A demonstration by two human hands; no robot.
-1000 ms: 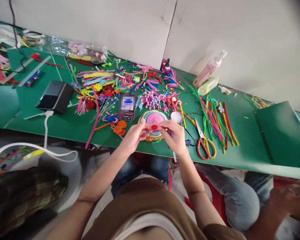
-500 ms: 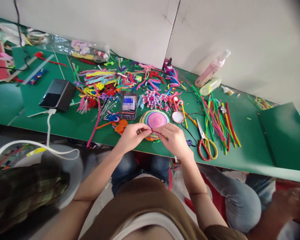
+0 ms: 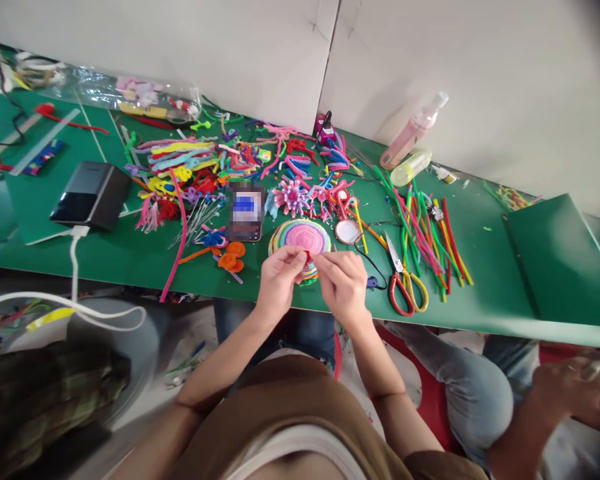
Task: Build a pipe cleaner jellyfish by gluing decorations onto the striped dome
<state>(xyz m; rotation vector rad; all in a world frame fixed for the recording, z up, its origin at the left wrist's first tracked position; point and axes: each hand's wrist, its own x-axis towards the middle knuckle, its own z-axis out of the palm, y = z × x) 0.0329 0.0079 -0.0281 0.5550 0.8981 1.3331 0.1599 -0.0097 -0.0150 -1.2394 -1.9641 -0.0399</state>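
Red fuzz shows between the two hands in my head view: a small red piece (image 3: 308,255), its shape mostly covered by fingers, held just above the near part of a striped coiled disc (image 3: 305,233). I see both forearms reaching up from below and angling inward, wrists bent, fingertips nearly meeting. The left hand (image 3: 279,275) has thumb and forefinger pinched closed on the piece; the right hand (image 3: 344,277) pinches at its other edge, remaining fingers curled. Beneath them runs a glossy green table (image 3: 495,280) against a pale panelled wall (image 3: 430,53) with a dark vertical seam. To the right sits another person in faded jeans (image 3: 475,393), a hand (image 3: 573,390) near the lap. Soft strands wind the disc in rings, pink at the centre. Left of it I make out a phone (image 3: 246,213) and flat orange spirals (image 3: 231,255); behind it, a spiky pink-and-purple flower (image 3: 291,197). On the right, scissors (image 3: 404,283) with one red and one yellow handle lie beside straight, fuzzy stems (image 3: 425,233) in green, pink, red and yellow.
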